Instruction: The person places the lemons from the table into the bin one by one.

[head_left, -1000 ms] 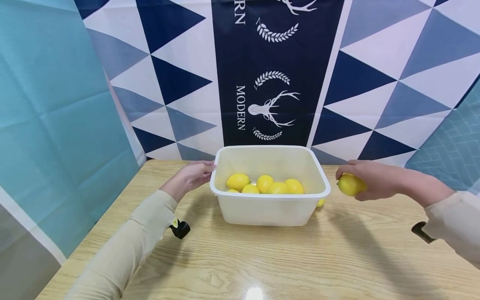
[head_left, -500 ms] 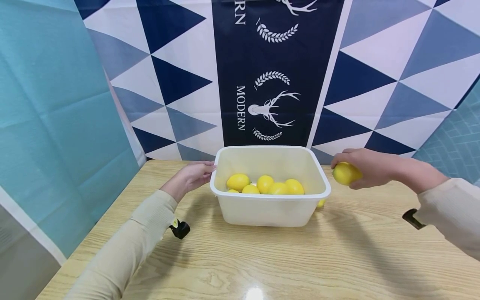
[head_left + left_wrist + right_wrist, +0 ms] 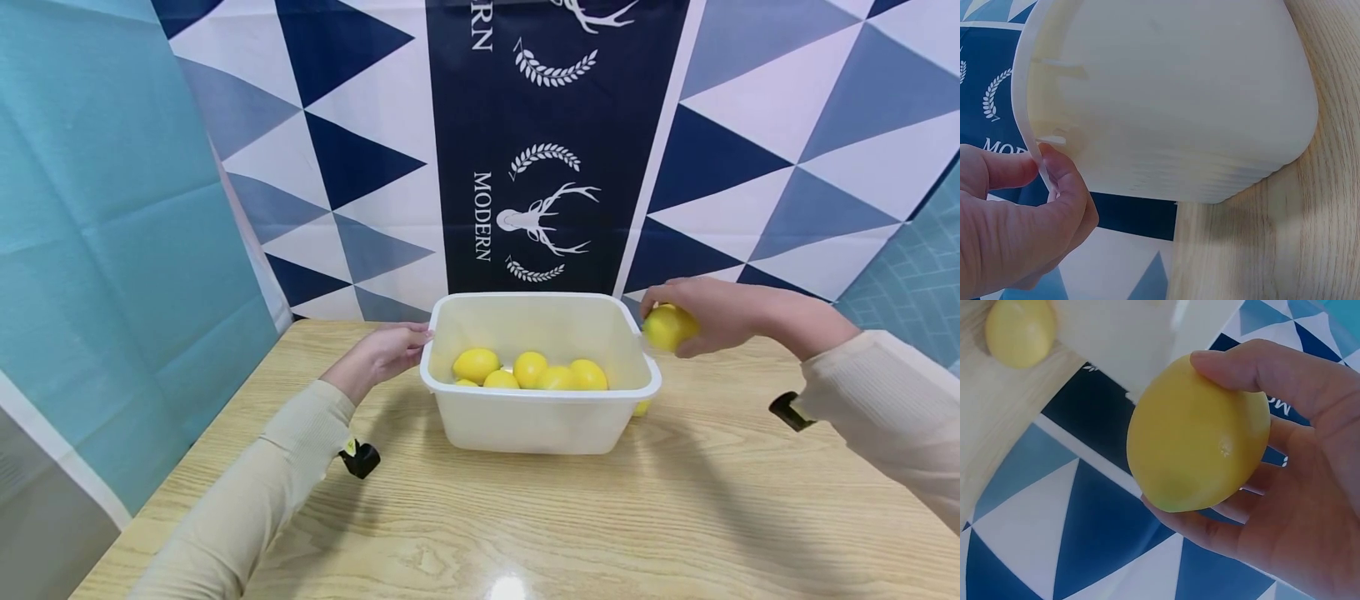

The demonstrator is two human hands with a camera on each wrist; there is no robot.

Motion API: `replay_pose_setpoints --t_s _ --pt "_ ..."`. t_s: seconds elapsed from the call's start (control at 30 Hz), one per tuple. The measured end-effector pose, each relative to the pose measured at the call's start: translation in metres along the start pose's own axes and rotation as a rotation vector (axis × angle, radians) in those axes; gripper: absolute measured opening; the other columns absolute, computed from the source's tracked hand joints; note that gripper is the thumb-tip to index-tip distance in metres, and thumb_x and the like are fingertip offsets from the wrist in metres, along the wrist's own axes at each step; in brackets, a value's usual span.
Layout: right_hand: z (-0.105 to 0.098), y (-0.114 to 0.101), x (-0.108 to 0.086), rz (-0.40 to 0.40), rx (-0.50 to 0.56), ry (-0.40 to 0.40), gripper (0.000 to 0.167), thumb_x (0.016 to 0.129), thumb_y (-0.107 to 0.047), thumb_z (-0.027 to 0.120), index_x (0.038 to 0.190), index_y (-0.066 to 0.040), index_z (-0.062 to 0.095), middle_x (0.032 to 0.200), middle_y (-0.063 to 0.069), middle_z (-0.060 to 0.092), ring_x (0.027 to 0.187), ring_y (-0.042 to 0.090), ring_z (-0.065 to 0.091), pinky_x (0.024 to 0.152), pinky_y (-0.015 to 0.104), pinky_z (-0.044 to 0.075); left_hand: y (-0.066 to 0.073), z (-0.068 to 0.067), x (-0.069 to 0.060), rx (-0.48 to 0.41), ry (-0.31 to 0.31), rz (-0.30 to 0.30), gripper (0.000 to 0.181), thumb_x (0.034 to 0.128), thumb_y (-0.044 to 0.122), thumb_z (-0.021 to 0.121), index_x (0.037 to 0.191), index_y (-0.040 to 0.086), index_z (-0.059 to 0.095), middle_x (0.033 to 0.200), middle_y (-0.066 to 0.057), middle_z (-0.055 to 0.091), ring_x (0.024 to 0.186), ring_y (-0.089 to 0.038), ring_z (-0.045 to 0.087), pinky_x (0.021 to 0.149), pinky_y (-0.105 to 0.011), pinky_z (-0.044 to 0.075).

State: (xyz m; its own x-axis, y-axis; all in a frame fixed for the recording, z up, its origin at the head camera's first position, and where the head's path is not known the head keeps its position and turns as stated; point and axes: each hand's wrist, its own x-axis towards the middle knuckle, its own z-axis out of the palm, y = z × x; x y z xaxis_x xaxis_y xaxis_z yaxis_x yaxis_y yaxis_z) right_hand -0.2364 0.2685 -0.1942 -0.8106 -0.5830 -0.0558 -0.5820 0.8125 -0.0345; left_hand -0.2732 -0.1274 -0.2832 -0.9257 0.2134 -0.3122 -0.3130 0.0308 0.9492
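A white plastic bin (image 3: 525,422) stands on the table with several lemons (image 3: 529,369) inside. My left hand (image 3: 389,350) pinches the bin's left rim; the left wrist view shows thumb and fingers on either side of the rim (image 3: 1020,94). In my right hand (image 3: 716,315) is a lemon (image 3: 670,327), raised at the bin's right rim. The right wrist view has this lemon (image 3: 1194,440) between thumb and fingertips. Another lemon (image 3: 641,407) lies on the table beside the bin's right wall, mostly hidden by it in the head view; the right wrist view shows this loose lemon (image 3: 1020,332) more fully.
Behind the wooden table (image 3: 450,525) hangs a patterned cloth (image 3: 555,150) of triangles and deer heads, close to the bin's back. A teal cloth (image 3: 112,225) borders the left side. Black devices (image 3: 361,459) sit at both wrists.
My right hand has carried the lemon leftward and upward, from right of the bin to its right rim. The left hand and the bin have stayed put.
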Motion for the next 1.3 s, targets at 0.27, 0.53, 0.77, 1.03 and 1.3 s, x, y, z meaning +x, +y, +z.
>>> replay_pose_setpoints --t_s 0.27,0.53,0.77,1.03,1.3 --pt "-0.011 -0.010 0.011 -0.007 -0.006 -0.033 0.052 0.068 -0.006 0.081 0.114 -0.013 0.058 0.104 0.001 0.063 0.090 0.018 0.052 0.079 0.039 0.053 0.000 0.000 0.000 -0.001 0.002 0.003 0.044 0.0998 0.003 0.041 0.142 -0.006 0.036 0.115 -0.007 0.049 0.097 -0.013 0.049 0.110 -0.031 0.038" --pt "-0.022 -0.018 0.021 0.002 -0.005 -0.140 0.049 0.070 -0.010 0.082 0.113 -0.014 0.058 0.104 0.001 0.063 0.090 0.018 0.053 0.079 0.036 0.052 0.001 0.001 0.000 -0.016 0.018 0.001 0.045 0.0997 0.004 0.042 0.144 -0.005 0.035 0.122 -0.010 0.048 0.103 -0.015 0.048 0.116 -0.035 0.034" --pt "-0.027 -0.026 0.031 -0.001 -0.008 -0.161 0.048 0.072 -0.011 0.081 0.113 -0.014 0.058 0.104 0.003 0.062 0.090 0.019 0.053 0.082 0.038 0.053 0.000 0.002 -0.002 -0.025 0.038 -0.010 0.046 0.0996 0.004 0.043 0.144 -0.004 0.035 0.123 -0.011 0.048 0.104 -0.016 0.049 0.116 -0.034 0.035" --pt "-0.031 -0.035 0.044 -0.005 0.007 -0.175 0.047 0.073 -0.013 0.079 0.115 -0.014 0.057 0.104 0.005 0.061 0.091 0.021 0.054 0.081 0.039 0.052 -0.002 0.002 -0.001 -0.013 0.021 0.002 0.045 0.0998 0.003 0.041 0.144 -0.006 0.034 0.121 -0.010 0.048 0.104 -0.015 0.048 0.116 -0.035 0.034" --pt "-0.035 -0.050 0.058 -0.030 0.001 -0.154 0.045 0.074 -0.012 0.079 0.114 -0.013 0.058 0.107 0.007 0.061 0.093 0.023 0.054 0.083 0.039 0.052 -0.004 0.004 -0.001 -0.013 0.014 0.009 0.046 0.0992 0.003 0.042 0.143 -0.007 0.035 0.117 -0.009 0.049 0.100 -0.013 0.050 0.115 -0.034 0.035"
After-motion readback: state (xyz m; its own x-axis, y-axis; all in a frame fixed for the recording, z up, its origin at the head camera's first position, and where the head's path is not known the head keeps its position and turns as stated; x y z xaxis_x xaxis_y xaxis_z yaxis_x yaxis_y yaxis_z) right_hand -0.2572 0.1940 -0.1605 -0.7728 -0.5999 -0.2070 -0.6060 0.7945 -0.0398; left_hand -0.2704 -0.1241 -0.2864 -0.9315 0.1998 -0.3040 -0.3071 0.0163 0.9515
